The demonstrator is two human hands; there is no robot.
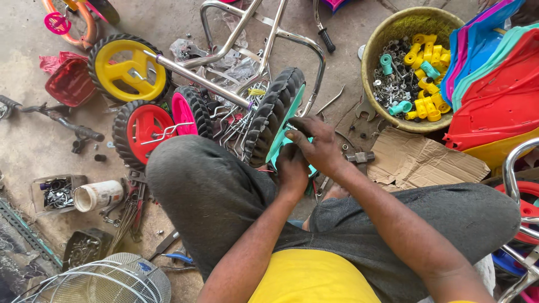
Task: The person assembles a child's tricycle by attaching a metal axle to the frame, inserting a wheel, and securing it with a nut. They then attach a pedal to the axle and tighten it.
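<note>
A bare, dusty concrete floor (33,146) fills the view, strewn with toy tricycle parts, seen from above by a seated person in grey trousers and a yellow shirt.

Nearest, both forearms reach forward over the knees. The left hand (292,168) is curled shut against the teal hub of a black-tyred wheel (272,115), just below the right. The right hand (320,146) bends at the wrist, its fingers pinched in a closed grip on a small metal piece at the hub's centre. The wheel stands on edge just beyond the knees, mounted on a chrome axle (202,81).

Left of it stand a pink wheel (188,112) and a red wheel (143,132), close together; farther along the axle, a yellow wheel (129,70). A chrome frame (264,31) lies behind them. At lower left are a white tub (98,195) and a wire fan guard (106,280). Right of the hands lies torn cardboard (426,160). Beyond it, a round basin (415,62) holds yellow and teal plastic fittings and metal bolts. Stacked coloured plastic seats (494,90) lean at the far right.
</note>
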